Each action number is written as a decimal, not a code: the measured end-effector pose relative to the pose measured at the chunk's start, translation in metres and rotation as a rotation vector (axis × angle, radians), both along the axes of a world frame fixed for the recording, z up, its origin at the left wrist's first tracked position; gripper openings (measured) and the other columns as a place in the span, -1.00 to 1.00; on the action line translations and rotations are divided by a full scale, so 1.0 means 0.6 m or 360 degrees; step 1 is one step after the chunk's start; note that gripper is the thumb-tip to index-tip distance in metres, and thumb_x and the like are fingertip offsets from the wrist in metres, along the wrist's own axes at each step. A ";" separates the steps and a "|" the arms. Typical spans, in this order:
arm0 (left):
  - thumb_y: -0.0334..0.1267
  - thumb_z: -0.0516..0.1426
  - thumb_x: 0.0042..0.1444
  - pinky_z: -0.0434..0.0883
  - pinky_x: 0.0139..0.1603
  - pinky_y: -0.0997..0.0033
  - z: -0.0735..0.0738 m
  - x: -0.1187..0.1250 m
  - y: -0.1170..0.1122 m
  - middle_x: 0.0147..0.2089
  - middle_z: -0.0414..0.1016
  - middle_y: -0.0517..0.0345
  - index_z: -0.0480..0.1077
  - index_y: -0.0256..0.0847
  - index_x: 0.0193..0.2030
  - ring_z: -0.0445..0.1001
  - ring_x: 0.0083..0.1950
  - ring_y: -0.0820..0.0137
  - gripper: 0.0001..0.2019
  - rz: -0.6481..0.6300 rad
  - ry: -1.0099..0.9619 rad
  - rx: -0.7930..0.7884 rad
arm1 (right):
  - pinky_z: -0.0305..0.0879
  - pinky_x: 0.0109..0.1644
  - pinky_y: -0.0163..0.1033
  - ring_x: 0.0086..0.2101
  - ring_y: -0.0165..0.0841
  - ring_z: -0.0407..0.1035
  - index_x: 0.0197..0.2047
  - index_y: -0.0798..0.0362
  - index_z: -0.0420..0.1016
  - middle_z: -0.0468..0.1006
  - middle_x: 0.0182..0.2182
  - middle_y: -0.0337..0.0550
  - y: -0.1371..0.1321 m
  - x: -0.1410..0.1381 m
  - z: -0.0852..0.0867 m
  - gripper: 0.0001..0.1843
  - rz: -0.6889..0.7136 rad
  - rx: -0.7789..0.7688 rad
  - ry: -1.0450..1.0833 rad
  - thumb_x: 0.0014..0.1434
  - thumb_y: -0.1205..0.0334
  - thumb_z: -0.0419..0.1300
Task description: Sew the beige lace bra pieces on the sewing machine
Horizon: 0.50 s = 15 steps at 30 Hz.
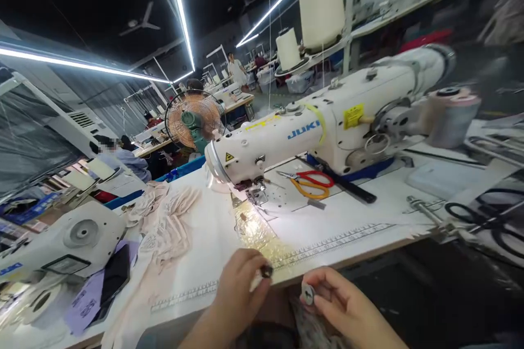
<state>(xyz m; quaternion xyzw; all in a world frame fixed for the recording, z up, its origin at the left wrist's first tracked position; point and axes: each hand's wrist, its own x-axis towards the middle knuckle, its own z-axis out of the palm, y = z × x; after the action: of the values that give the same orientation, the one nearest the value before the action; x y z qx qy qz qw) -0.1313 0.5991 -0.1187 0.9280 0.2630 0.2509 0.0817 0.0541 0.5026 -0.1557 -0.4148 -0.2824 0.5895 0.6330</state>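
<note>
My left hand [239,292] pinches a small dark round piece [266,271] between thumb and fingers, just over the front edge of the sewing table. Its exact kind is too small to make out. Close by on the right, my right hand [344,305] grips a silver metal bobbin [308,294] with a dark opening in its face. Both hands are apart, below the needle area of a white JUKI sewing machine [278,142]. Pale lace fabric [315,327] hangs under the right hand, partly hidden.
Red-and-orange-handled scissors [313,184] lie beside the machine. A measuring tape strip [335,242] runs along the table edge. Peach fabric [172,223] is heaped at left, near a second machine head [82,234]. Black scissors [487,212] and a thread cone [452,117] are right. A fan [194,120] stands behind.
</note>
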 end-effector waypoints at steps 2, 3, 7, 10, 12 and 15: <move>-0.34 0.09 0.07 0.44 -0.09 0.19 0.006 -0.024 0.046 -0.11 0.42 -0.04 0.38 -0.14 -0.09 0.42 -0.07 0.20 -0.76 0.0225 0.0164 -0.0020 | 0.34 -0.18 -0.25 -0.34 -0.38 0.37 -0.34 0.01 0.37 0.42 -0.43 -0.25 0.006 0.018 0.001 -0.86 0.0014 0.0078 -0.0231 -0.03 0.24 0.21; -0.36 0.09 0.05 0.44 -0.09 0.19 0.011 -0.035 0.069 -0.13 0.43 -0.02 0.39 -0.16 -0.13 0.42 -0.08 0.20 -0.78 0.0324 0.0254 -0.0042 | 0.34 -0.18 -0.25 -0.33 -0.37 0.37 -0.32 0.01 0.37 0.41 -0.41 -0.23 0.009 0.029 0.005 -0.87 0.0032 0.0129 -0.0413 -0.01 0.27 0.19; -0.42 0.08 0.00 0.43 -0.13 0.25 0.045 -0.052 0.128 -0.16 0.44 0.03 0.41 -0.21 -0.22 0.44 -0.15 0.25 -0.81 0.0514 0.0533 -0.0210 | 0.35 -0.22 -0.23 -0.33 -0.34 0.34 -0.29 0.01 0.32 0.39 -0.33 -0.16 0.022 0.069 0.031 -0.83 0.0021 0.0427 -0.1279 0.00 0.41 0.07; -0.36 0.11 -0.01 0.44 -0.19 0.29 0.096 -0.020 0.115 -0.12 0.45 0.02 0.42 -0.19 -0.25 0.45 -0.17 0.26 -0.84 0.0453 0.0365 -0.0306 | 0.35 -0.25 -0.20 -0.32 -0.32 0.33 -0.25 0.01 0.29 0.38 -0.29 -0.12 0.039 0.082 0.057 -0.76 0.0008 0.0684 -0.1778 0.00 0.47 0.02; -0.28 0.06 0.07 0.44 -0.36 0.41 0.141 0.023 0.089 -0.26 0.48 0.07 0.41 -0.17 -0.30 0.44 -0.32 0.37 -0.88 0.0260 0.0135 -0.0511 | 0.34 -0.22 -0.16 -0.27 -0.28 0.34 -0.21 0.02 0.29 0.39 -0.25 -0.08 0.055 0.083 0.079 -0.73 -0.0006 0.0850 -0.2041 0.01 0.49 0.01; -0.29 0.11 0.03 0.40 -0.46 0.53 0.197 0.099 0.058 -0.37 0.49 0.11 0.40 -0.21 -0.23 0.42 -0.40 0.44 -0.85 -0.0124 -0.0088 -0.0914 | 0.33 -0.19 -0.10 -0.22 -0.22 0.33 -0.24 0.05 0.34 0.42 -0.21 -0.02 0.084 0.079 0.124 -0.75 -0.0145 0.1085 -0.2378 0.03 0.49 -0.01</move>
<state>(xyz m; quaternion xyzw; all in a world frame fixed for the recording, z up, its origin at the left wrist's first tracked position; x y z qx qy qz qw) -0.0717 0.6338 -0.0006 0.8691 0.2852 0.1882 0.3576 0.1014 0.5533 -0.0813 -0.4939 -0.7758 0.0136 0.3926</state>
